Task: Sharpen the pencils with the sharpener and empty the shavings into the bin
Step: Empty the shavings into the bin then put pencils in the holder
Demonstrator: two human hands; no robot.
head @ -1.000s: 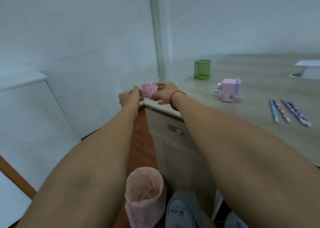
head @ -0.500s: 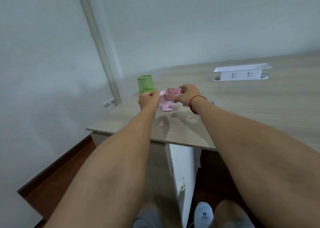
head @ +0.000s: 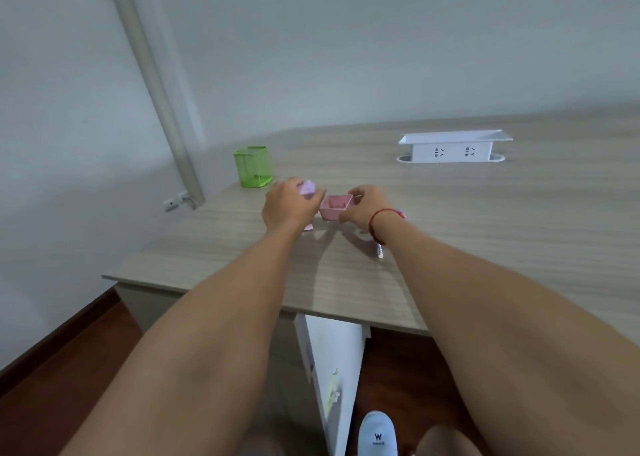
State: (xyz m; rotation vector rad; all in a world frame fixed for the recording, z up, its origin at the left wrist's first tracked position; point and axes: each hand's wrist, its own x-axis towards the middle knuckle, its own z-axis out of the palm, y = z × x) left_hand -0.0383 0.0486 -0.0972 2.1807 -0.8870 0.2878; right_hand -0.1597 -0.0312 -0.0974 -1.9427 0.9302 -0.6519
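Observation:
My right hand (head: 365, 209) pinches a small pink shavings tray (head: 335, 206), open side up, just above the desk. The tray hangs right beside the lilac sharpener (head: 307, 189), which stands on the desk. My left hand (head: 289, 206) wraps over the sharpener and hides most of its body. A pencil tip (head: 380, 251) pokes out from under my right forearm; the other pencils are hidden. The bin is out of view.
A green mesh pen holder (head: 252, 166) stands just behind the sharpener near the desk's left edge. A white socket box (head: 452, 146) sits at the back right. The wooden desk (head: 485, 233) ends close to me; my shoe (head: 376, 435) is below.
My view swung from the bin by the desk's side up to the desktop. Both hands carried the tray over the desk, and my left hand moved onto the sharpener.

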